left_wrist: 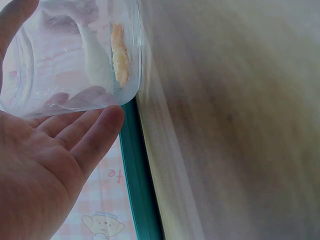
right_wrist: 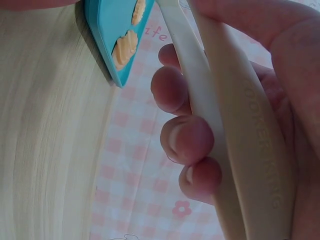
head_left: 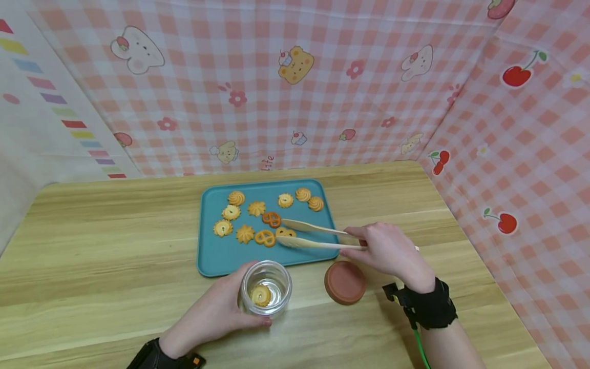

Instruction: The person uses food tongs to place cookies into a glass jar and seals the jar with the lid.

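My left hand [head_left: 221,305] curls its fingers and thumb round a clear jar [head_left: 280,274] that stands in front of the tray. One round cookie [head_left: 260,295] lies at the jar's bottom, seen edge-on in the left wrist view. With my right hand [head_left: 389,253] I grip a pair of cream tongs [head_left: 318,245], their handles lettered in the right wrist view. The spread tong tips reach over the blue tray [head_left: 209,261], beside a dark pretzel [head_left: 271,220] and a lighter pretzel [head_left: 265,238]. A cookie with holes [head_left: 285,232] lies between the tips, partly hidden by the lower arm.
More cookies lie on the tray: several at its left, such as a flower-shaped cookie [head_left: 245,233], and a swirl cookie [head_left: 302,194] at the upper right. A round brown lid [head_left: 345,282] rests on the wooden table [head_left: 115,246] between my hands. Checked cloth [head_left: 267,102] hangs behind.
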The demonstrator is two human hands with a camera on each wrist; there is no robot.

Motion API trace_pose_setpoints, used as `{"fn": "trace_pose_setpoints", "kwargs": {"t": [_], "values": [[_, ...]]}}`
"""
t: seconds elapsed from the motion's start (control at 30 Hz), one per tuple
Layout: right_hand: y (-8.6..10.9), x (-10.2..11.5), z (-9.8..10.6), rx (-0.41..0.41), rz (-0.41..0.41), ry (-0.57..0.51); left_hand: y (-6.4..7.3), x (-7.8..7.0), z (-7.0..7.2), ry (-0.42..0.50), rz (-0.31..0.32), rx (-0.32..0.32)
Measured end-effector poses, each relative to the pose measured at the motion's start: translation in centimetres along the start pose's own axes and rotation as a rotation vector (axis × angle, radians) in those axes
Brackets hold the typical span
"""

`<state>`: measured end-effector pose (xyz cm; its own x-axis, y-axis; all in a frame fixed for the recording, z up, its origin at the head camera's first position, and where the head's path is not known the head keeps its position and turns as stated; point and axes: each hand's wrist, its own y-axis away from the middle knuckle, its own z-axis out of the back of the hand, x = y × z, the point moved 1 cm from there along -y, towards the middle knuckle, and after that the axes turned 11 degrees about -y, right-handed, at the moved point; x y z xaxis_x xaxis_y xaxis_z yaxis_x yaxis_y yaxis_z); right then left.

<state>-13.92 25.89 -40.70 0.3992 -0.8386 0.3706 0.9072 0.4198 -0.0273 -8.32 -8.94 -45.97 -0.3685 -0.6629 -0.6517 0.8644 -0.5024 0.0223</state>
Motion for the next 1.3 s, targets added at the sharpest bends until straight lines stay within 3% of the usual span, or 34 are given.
{"fn": "trace_pose_setpoints", "kwargs": {"t": [0.6, 1.3], "values": [[0.1, 0.1, 0.1, -0.030, 0.037, 0.044, 0.0, 0.0, 0.0, 0.001, 0.008, 0.005], [1.9, 1.4, 3.0, -0.107, 0.115, -0.046, -0.1, -0.1, 0.0, 0.009, 0.017, 0.003]]}}
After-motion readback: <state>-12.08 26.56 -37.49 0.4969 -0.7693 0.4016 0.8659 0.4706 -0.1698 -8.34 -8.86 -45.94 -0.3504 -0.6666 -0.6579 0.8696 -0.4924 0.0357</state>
